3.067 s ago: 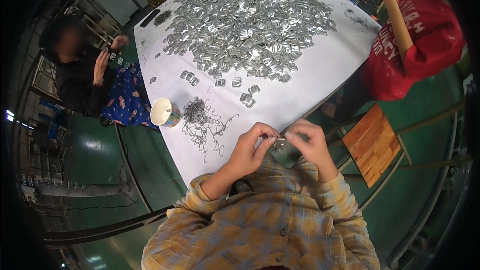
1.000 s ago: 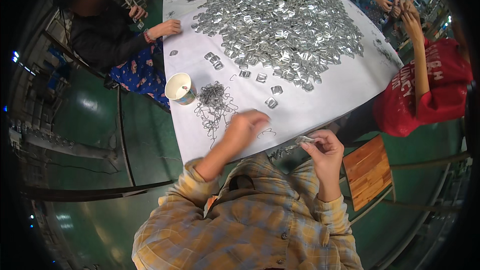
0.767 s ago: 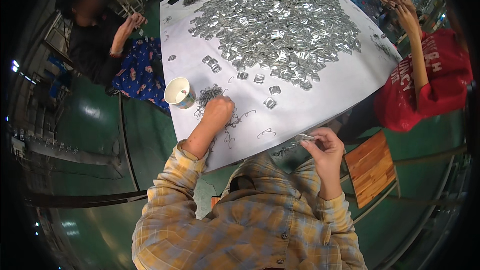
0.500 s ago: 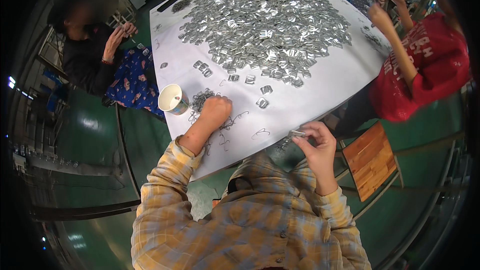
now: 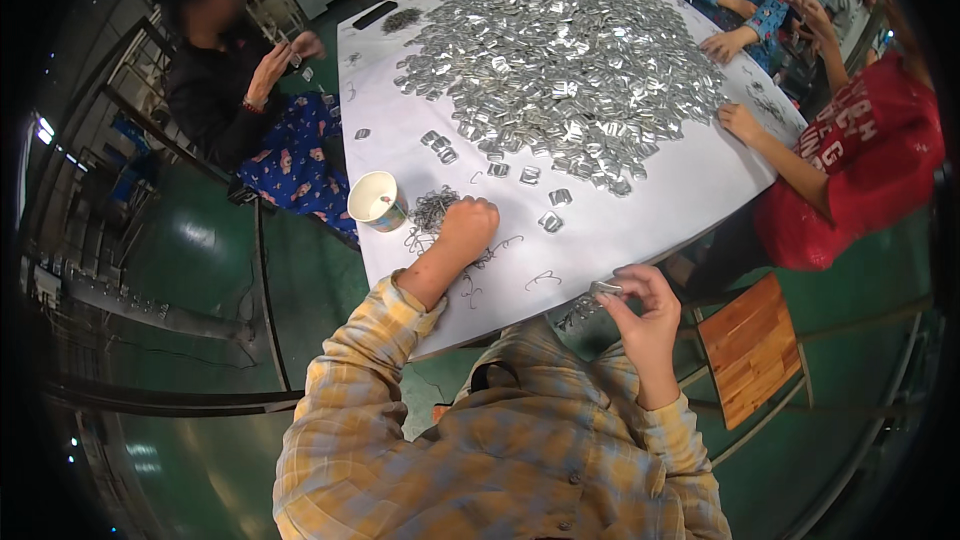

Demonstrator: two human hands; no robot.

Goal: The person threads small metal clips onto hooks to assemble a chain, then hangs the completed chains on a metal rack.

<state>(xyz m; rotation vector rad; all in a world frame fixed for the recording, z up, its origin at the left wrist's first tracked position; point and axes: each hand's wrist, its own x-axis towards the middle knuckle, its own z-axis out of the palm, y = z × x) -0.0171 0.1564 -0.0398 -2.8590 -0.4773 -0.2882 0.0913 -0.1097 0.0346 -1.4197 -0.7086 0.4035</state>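
Observation:
My right hand (image 5: 646, 312) is closed, with thumb and fingers pinching a silvery metal buckle (image 5: 605, 288) just past the table's near edge. My left hand (image 5: 468, 232) rests curled on the white tabletop (image 5: 590, 250), at the side of a tangled heap of thin dark wire hooks (image 5: 432, 208). Its fingertips are turned down and away, so whatever they grip stays hidden. A paper cup (image 5: 377, 202) stands left of the hooks. Several loose buckles (image 5: 551, 222) lie beyond my left hand, between it and the large heap of buckles (image 5: 560, 70).
Co-workers sit around the table: one in dark clothes (image 5: 215, 90) at left, one in a red shirt (image 5: 850, 170) at right, others at the far side. A wooden stool (image 5: 750, 350) stands at my right. A black phone-like slab (image 5: 374, 15) lies at the far left corner.
The whole view has shifted, moving the scene rightward and down. My hands keep nearly the same poses. The red-shirted co-worker's near hand has come down to the table by the buckle heap.

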